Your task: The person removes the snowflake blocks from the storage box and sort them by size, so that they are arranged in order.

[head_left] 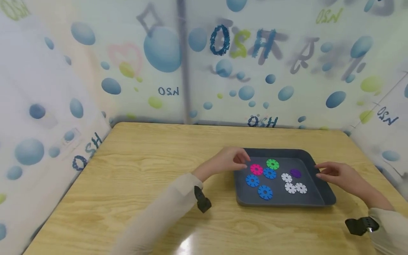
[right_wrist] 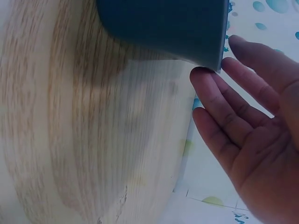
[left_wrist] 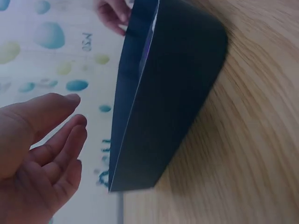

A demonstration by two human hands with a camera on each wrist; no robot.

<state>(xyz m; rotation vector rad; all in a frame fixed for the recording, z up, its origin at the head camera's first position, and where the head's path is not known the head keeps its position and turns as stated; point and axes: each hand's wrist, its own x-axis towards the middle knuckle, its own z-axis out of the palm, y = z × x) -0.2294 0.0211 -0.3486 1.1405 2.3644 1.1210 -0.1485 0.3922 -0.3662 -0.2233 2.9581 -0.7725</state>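
On the table lies a dark grey rectangular tray (head_left: 278,200) with low walls. Flat notched discs rest in it: a pink disc (head_left: 256,169), a green disc (head_left: 272,164), a purple disc (head_left: 295,173), three blue ones and three white ones. My left hand (head_left: 227,159) hovers by the tray's left rim, fingers loosely bent, holding nothing; the left wrist view shows it apart from the wall. At the right rim is my right hand (head_left: 341,177). In the right wrist view its fingertips (right_wrist: 201,74) are at the tray's corner, with the thumb raised apart.
The tray stands on a light wood-grain table (head_left: 153,159), toward its right side. Behind it hangs a pale curtain (head_left: 204,71) printed with blue and green bubbles and letters. Dark straps with small devices sit on both wrists.
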